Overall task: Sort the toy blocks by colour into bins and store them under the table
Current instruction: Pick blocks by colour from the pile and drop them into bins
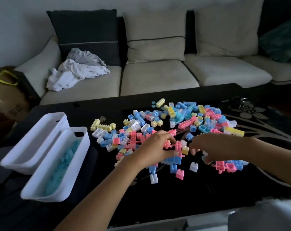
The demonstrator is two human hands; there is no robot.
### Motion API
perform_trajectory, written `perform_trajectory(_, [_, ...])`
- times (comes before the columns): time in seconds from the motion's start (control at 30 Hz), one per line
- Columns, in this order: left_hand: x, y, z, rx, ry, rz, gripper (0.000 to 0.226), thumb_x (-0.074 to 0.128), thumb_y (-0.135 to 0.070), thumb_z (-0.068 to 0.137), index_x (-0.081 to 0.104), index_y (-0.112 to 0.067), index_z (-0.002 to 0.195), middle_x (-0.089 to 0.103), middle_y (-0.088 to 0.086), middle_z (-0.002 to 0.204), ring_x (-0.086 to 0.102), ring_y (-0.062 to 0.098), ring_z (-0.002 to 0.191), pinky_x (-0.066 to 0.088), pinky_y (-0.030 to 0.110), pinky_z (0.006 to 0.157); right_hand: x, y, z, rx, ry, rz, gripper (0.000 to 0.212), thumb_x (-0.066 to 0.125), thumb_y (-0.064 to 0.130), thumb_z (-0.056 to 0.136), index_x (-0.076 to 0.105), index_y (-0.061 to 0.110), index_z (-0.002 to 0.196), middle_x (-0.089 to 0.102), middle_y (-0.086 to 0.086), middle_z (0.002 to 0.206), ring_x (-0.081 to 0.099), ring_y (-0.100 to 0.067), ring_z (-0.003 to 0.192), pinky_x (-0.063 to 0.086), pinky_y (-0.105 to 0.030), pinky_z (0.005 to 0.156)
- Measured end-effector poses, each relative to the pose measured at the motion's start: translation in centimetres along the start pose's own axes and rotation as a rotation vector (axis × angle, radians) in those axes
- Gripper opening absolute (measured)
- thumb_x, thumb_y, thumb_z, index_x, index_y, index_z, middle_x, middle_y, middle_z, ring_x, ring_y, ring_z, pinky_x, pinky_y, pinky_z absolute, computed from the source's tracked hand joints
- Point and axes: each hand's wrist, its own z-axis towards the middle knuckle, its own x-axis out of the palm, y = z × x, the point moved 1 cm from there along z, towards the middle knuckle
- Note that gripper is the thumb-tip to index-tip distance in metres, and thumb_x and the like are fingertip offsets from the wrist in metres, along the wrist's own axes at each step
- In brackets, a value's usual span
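Note:
A heap of pastel toy blocks (188,120), pink, blue, yellow and white, is spread over the black table (174,197). My left hand (155,148) lies on the near part of the heap, fingers curled round pink blocks (176,146). My right hand (213,148) hovers just to its right, fingers bent down among the blocks; whether it holds one is hidden. Two white bins stand at the table's left: the nearer bin (46,196) holds several blue blocks (63,167), the farther bin (33,139) looks empty.
A beige sofa (158,77) with cushions runs behind the table, with crumpled white cloth (74,72) on its left seat. A brown bag with yellow handles (3,90) stands at far left. Keys (239,100) lie near the table's far right.

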Motion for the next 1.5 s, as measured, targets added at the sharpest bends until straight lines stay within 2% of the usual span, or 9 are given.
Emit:
perform_trajectory(0.23, [0.6, 0.5, 2.0, -0.039, -0.039, 0.04, 0.027, 0.058, -0.035, 0.091, 0.061, -0.02, 0.113, 0.053, -0.003, 0.122, 0.051, 0.01, 0.106, 0.04, 0.023, 0.086, 1.7, -1.1, 0.3, 0.03, -0.034, -0.156, 0.04, 0.063, 0.017, 0.084, 0.05, 0.027, 0.121, 0.054, 0.008, 0.116, 0.045, -0.008, 0.088, 0.034, -0.025, 0.068])
perform_trajectory(0.47, [0.2, -0.1, 5.5, 0.0, -0.124, 0.051, 0.02, 0.055, -0.028, 0.093, 0.062, -0.019, 0.11, 0.053, -0.003, 0.129, 0.053, 0.01, 0.113, 0.033, 0.018, 0.085, 2.4, -2.6, 0.9, -0.049, -0.075, -0.129, 0.023, 0.065, 0.024, 0.082, 0.057, 0.028, 0.103, 0.058, 0.011, 0.103, 0.055, -0.011, 0.093, 0.046, -0.029, 0.076])
perform_trajectory(0.63, [-0.2, 0.1, 9.1, -0.081, -0.234, 0.036, 0.028, 0.054, -0.02, 0.093, 0.058, -0.017, 0.12, 0.051, 0.001, 0.133, 0.054, 0.011, 0.11, 0.036, 0.019, 0.085, 1.2, -3.4, -0.7, -0.026, -0.23, 0.252, 0.022, 0.063, 0.037, 0.087, 0.056, 0.029, 0.106, 0.054, 0.021, 0.092, 0.053, 0.004, 0.082, 0.046, -0.015, 0.072])
perform_trajectory(0.73, [-0.9, 0.5, 11.0, -0.165, -0.308, 0.011, 0.025, 0.054, -0.012, 0.092, 0.059, -0.011, 0.117, 0.059, 0.004, 0.123, 0.057, 0.014, 0.109, 0.041, 0.02, 0.083, 0.5, -5.5, -0.7, 0.089, -0.46, 0.413, 0.02, 0.066, 0.031, 0.085, 0.054, 0.025, 0.1, 0.058, 0.015, 0.091, 0.06, -0.001, 0.081, 0.052, -0.017, 0.072])
perform_trajectory(0.87, [-0.7, 1.9, 13.4, -0.384, -0.304, -0.034, 0.01, 0.062, -0.016, 0.089, 0.066, -0.007, 0.085, 0.068, 0.008, 0.095, 0.065, 0.018, 0.083, 0.052, 0.03, 0.071, 0.9, -8.3, 0.0, 0.301, -0.598, 0.371, 0.019, 0.067, 0.024, 0.085, 0.051, 0.018, 0.093, 0.06, 0.002, 0.09, 0.062, -0.018, 0.081, 0.053, -0.029, 0.071])
perform_trajectory(1.0, [0.0, 2.1, 15.3, -0.498, -0.231, -0.098, 0.029, 0.07, -0.035, 0.082, 0.056, -0.01, 0.077, 0.057, 0.001, 0.071, 0.053, 0.012, 0.059, 0.034, 0.023, 0.05, 1.5, -9.0, 2.2, 0.394, -0.637, 0.393, 0.022, 0.067, 0.024, 0.085, 0.056, 0.01, 0.097, 0.062, -0.005, 0.094, 0.06, -0.022, 0.082, 0.051, -0.032, 0.071])
perform_trajectory(1.2, [1.0, 1.5, 16.6, -0.529, -0.171, 0.035, 0.065, 0.073, -0.041, 0.078, 0.047, -0.003, 0.124, 0.06, 0.01, 0.114, 0.059, 0.023, 0.102, 0.044, 0.028, 0.071, 1.8, -7.4, 5.0, 0.477, -0.649, 0.376, 0.021, 0.066, 0.018, 0.084, 0.058, 0.009, 0.102, 0.061, -0.004, 0.096, 0.058, -0.02, 0.084, 0.05, -0.029, 0.065])
perform_trajectory(1.37, [1.4, 2.4, 16.6, -0.483, -0.117, 0.045, 0.049, 0.073, -0.04, 0.078, 0.057, -0.007, 0.11, 0.064, 0.009, 0.103, 0.061, 0.019, 0.086, 0.046, 0.026, 0.067, 2.7, -6.9, 4.9, 0.485, -0.651, 0.355, 0.013, 0.065, 0.013, 0.083, 0.057, 0.012, 0.094, 0.065, -0.005, 0.094, 0.057, -0.021, 0.078, 0.045, -0.029, 0.059])
perform_trajectory(1.5, [0.8, 3.2, 15.1, -0.359, -0.077, 0.048, 0.042, 0.066, -0.041, 0.085, 0.06, -0.008, 0.109, 0.061, 0.004, 0.094, 0.058, 0.016, 0.083, 0.043, 0.026, 0.068, 2.3, -7.6, 3.8, 0.478, -0.803, 0.629, 0.023, 0.072, 0.02, 0.081, 0.062, 0.012, 0.101, 0.065, -0.001, 0.095, 0.061, -0.015, 0.081, 0.051, -0.024, 0.067])
